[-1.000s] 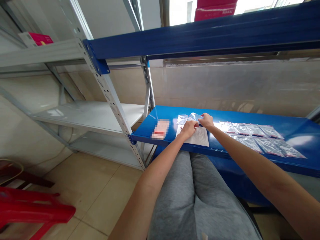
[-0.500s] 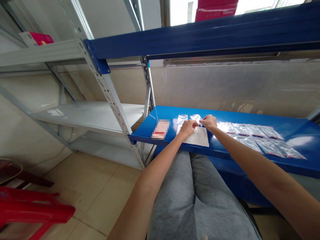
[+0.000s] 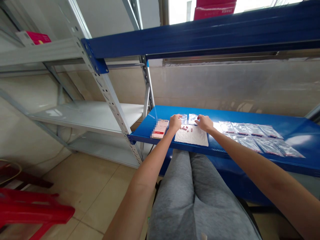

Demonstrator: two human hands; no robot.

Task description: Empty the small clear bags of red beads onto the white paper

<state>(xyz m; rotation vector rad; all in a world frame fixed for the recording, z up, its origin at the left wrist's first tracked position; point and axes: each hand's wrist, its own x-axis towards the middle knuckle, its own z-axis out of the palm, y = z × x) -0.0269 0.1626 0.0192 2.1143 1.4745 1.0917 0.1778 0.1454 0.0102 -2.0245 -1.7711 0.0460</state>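
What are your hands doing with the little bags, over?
Left hand at one small clear bag, right hand at the other bag; grip unclear. Red pieces loose on white sheet. Nothing in the way.

A long blue shelf [image 3: 295, 131] runs along a beige tiled wall [image 3: 225, 86]. Above the blue shelf a thick blue beam [image 3: 212, 33] crosses the view. Higher still, a window [image 3: 178, 10] lets in bright daylight, with red boxes [image 3: 215, 8] against it. Left of the blue shelf stands a grey metal rack [image 3: 85, 116], a pink box [image 3: 37, 37] on its upper level. Below and left of the blue shelf lies a pale tiled floor [image 3: 95, 186] with a red plastic chair [image 3: 35, 210].
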